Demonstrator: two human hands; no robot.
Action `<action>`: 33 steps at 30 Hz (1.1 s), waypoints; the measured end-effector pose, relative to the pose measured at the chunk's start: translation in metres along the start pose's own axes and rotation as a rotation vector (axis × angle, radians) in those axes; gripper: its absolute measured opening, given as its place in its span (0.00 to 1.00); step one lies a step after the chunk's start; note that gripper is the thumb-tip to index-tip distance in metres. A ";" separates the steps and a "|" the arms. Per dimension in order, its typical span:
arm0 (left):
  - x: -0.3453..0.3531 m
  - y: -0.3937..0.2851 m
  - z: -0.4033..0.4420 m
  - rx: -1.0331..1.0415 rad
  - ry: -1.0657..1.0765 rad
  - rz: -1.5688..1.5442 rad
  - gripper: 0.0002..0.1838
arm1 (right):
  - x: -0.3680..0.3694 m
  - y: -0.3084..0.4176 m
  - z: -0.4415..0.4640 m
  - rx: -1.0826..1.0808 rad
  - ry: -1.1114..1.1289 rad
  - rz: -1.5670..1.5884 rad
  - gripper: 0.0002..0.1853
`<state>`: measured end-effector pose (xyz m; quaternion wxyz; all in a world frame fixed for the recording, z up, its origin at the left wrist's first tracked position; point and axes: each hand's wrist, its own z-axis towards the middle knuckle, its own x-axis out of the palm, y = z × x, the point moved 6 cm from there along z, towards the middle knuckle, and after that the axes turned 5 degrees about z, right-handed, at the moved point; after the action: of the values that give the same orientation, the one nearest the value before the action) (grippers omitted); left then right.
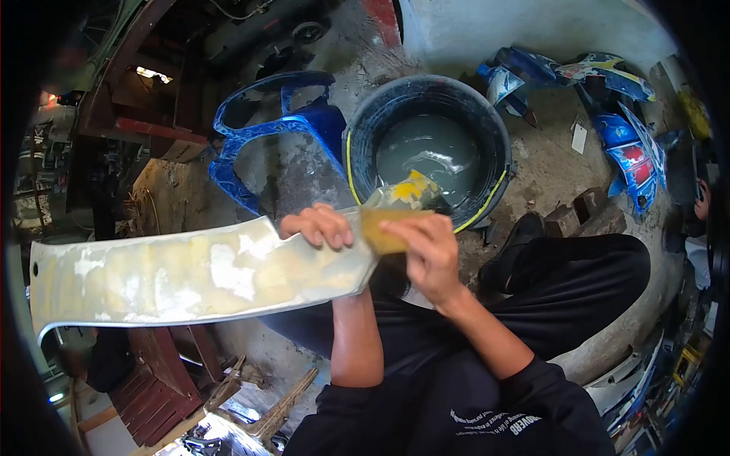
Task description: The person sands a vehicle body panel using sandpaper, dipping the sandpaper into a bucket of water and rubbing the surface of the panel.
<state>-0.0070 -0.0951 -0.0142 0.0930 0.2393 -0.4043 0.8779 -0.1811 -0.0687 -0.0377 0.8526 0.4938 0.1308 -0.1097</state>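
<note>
The long, patchy panel point(175, 273) lies crosswise in front of me above my legs, its surface mottled yellow, white and grey. Its narrow end, with brighter yellow patches, reaches over the near side of the bucket point(367, 125). My left hand point(319, 226) grasps the panel: the forearm passes beneath it and my fingers curl over its upper edge, near the narrow end; my thumb is hidden. My right hand point(433, 254) pinches a tan-yellow pad point(384, 231), fingers along its top, laid against the panel just beside my left fingers. I cannot tell whether the pad is sponge or abrasive sheet.

The bucket is black with a yellow stripe around it, and holds cloudy grey water point(414, 144). To its left a glossy blue openwork fairing point(319, 131) lies on the concrete; to its right are a blue-and-red fairing point(635, 159) and a white tag point(579, 138). Nearer my bent knee sit rough blocks point(587, 216). At the far right edge another person's hand point(701, 197) shows.
</note>
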 end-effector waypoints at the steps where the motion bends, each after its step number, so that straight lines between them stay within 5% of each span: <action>1: 0.004 0.000 0.001 -0.010 0.010 -0.018 0.19 | 0.000 -0.012 0.002 0.064 -0.019 -0.014 0.23; 7: 0.002 -0.002 -0.002 0.036 -0.019 0.147 0.18 | -0.002 0.015 -0.003 -0.026 0.128 0.125 0.24; 10: 0.009 -0.006 -0.001 0.047 -0.048 0.178 0.17 | -0.001 -0.020 -0.001 -0.006 -0.032 -0.067 0.24; 16: 0.016 -0.017 0.000 0.043 0.098 0.211 0.17 | 0.001 -0.056 -0.004 0.328 -0.039 0.015 0.18; 25: 0.022 -0.024 0.003 0.032 0.198 0.196 0.16 | 0.004 -0.019 0.010 0.238 -0.001 0.146 0.16; 33: 0.021 -0.028 0.005 0.073 0.193 0.174 0.17 | 0.005 -0.032 0.004 0.440 -0.011 0.308 0.16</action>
<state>-0.0133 -0.0809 0.0171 0.0462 0.1209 -0.3803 0.9158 -0.1857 -0.0880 -0.0637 0.7321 0.6808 0.0223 -0.0074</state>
